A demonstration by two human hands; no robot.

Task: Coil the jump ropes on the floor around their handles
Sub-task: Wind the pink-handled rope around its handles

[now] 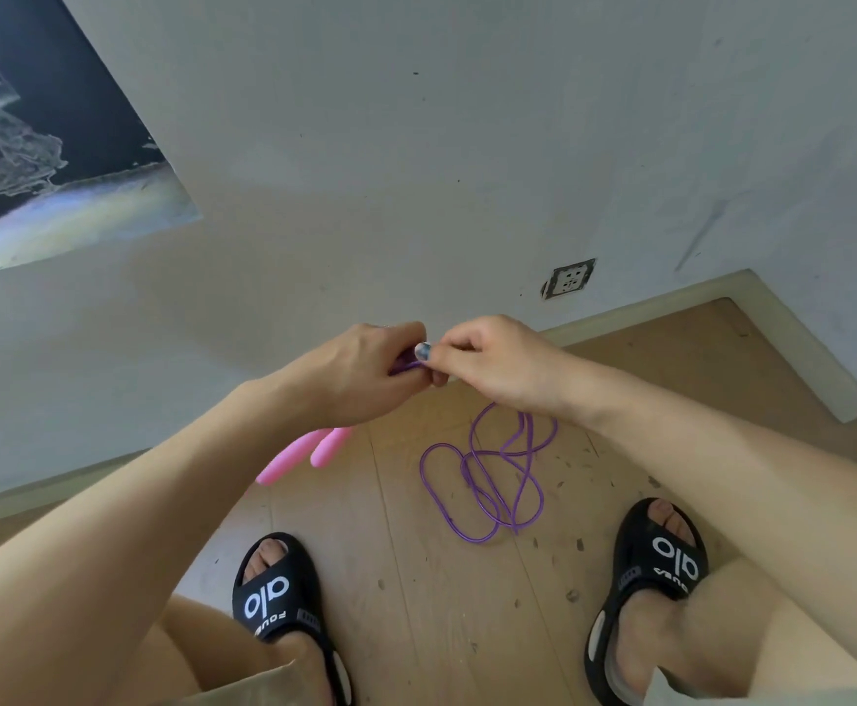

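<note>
Head view: both hands work one purple jump rope at the top of its two pink handles.
Left hand grips the handles; right hand pinches the purple cord, most of it lying in a loose tangle on the wooden floor between two black slides. Those crossed loops could knot if pulled tight, and the wrap could slip. One rope shows.

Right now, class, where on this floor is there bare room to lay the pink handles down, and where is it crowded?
Bare wood lies between the left sandal and the right sandal, below the purple rope. More lies right of the rope, toward the baseboard. It is crowded where the rope loops tangle and under the pink handles, held by the left hand.
</note>
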